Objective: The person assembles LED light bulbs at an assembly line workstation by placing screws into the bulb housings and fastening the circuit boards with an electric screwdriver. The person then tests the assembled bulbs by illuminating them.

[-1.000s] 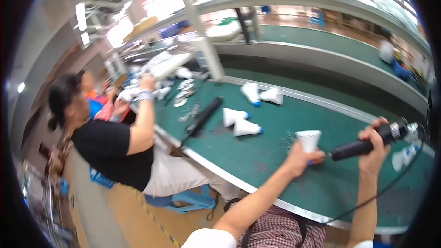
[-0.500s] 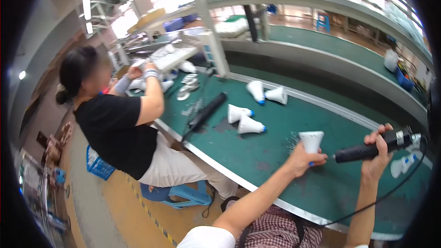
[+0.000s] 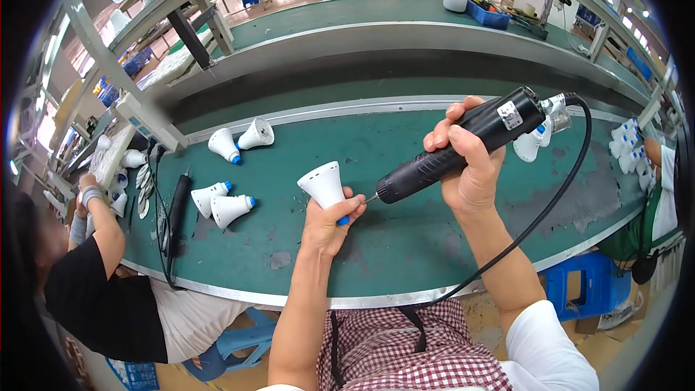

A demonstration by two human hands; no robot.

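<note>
My left hand (image 3: 326,228) is closed around the neck of a white bulb housing (image 3: 322,179), whose wide end tilts up and whose blue cap shows below the fingers. In my right hand (image 3: 474,170) is a black electric screwdriver (image 3: 427,174), gripped round its body and slanting down to the left. Its thin bit reaches the fingertips of my left hand; whether a screw sits there is too small to tell. A black cord (image 3: 550,213) loops from the tool's rear end down to the table's front edge.
Several white housings with blue caps (image 3: 232,210) lie left on the green table (image 3: 405,261). Another black screwdriver (image 3: 177,206) lies beyond them. A co-worker (image 3: 94,297) sits at left. More housings (image 3: 630,148) stand far right near another person's arm. A blue stool (image 3: 586,286) is at right.
My view has swung to the right. The screwdriver and the left hand have come together, so the bit now meets the fingertips. The left hand keeps hold of its housing.
</note>
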